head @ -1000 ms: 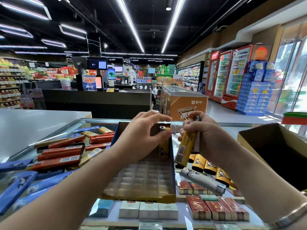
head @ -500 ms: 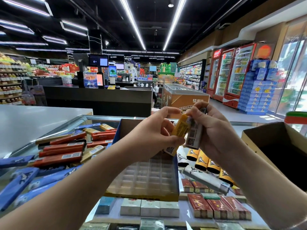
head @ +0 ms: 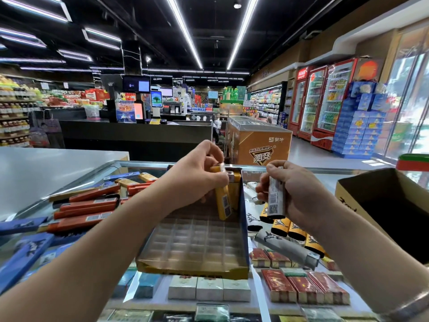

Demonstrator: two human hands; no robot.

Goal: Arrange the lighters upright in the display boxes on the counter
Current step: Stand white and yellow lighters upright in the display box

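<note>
**Head view: lighters going into the display box**

The display box on the glass counter has a gridded tray, one yellow lighter upright at its far right. The left hand pinches another yellow lighter over that corner. The right hand grips a grey lighter. Loose lighters lie right of the box, beside an open cardboard carton.

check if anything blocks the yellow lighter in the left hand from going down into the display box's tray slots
Nothing visible does. The left hand holds the yellow lighter just above the far row of the blue-sided cardboard display box, beside one yellow lighter already standing; the slots below look open.
</note>
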